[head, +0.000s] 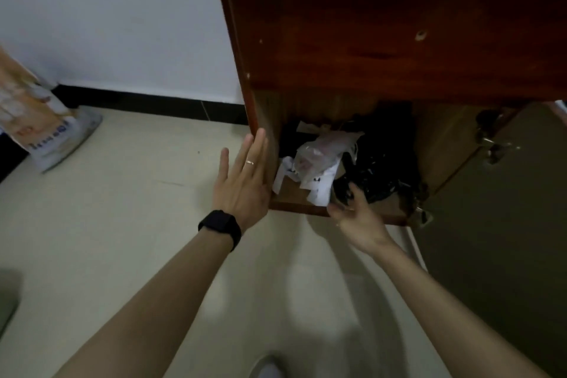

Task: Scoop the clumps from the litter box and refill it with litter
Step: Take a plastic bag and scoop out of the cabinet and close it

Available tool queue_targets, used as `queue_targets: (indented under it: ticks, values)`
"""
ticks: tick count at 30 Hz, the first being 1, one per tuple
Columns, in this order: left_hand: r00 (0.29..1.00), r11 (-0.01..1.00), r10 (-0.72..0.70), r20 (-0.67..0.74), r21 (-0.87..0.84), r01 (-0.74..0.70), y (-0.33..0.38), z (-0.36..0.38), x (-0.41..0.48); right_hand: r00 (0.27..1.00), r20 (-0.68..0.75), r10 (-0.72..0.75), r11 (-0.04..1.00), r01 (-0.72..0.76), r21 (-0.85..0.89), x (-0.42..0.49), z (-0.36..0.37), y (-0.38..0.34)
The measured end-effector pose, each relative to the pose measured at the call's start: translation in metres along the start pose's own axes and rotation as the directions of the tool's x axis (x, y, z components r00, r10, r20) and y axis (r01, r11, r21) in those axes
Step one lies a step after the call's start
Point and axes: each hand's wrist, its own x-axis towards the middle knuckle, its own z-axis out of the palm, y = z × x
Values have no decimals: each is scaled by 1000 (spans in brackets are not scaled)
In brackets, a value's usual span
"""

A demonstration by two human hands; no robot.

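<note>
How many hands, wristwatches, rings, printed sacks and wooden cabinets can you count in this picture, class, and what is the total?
hands: 2, the left hand and the right hand
wristwatch: 1
ring: 1
printed sack: 1
wooden cabinet: 1
total: 6

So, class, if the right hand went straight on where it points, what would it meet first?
Probably the black plastic bag in the cabinet; the right hand is almost on it; blur hides contact.
</note>
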Motion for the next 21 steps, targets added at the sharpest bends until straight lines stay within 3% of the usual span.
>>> queue_targets:
  ticks: [4, 11, 15, 21]
  values:
    - [998, 999, 45, -53, -18, -46, -11, 20, 3, 994, -111, 3, 997, 5, 76, 51, 10, -25]
    - [991, 996, 72, -111, -48, -77, -12, 30, 8, 986, -153, 69, 993, -53, 102, 114, 33, -35]
    - [993, 997, 50, -110, -51, -56, -13, 38, 11, 979, -197, 50, 998, -53, -14, 126, 43, -25]
    - [995, 993, 18, -94, -114, -29, -7, 41, 9, 947, -308, 88, 952, 11, 307, 122, 26, -18]
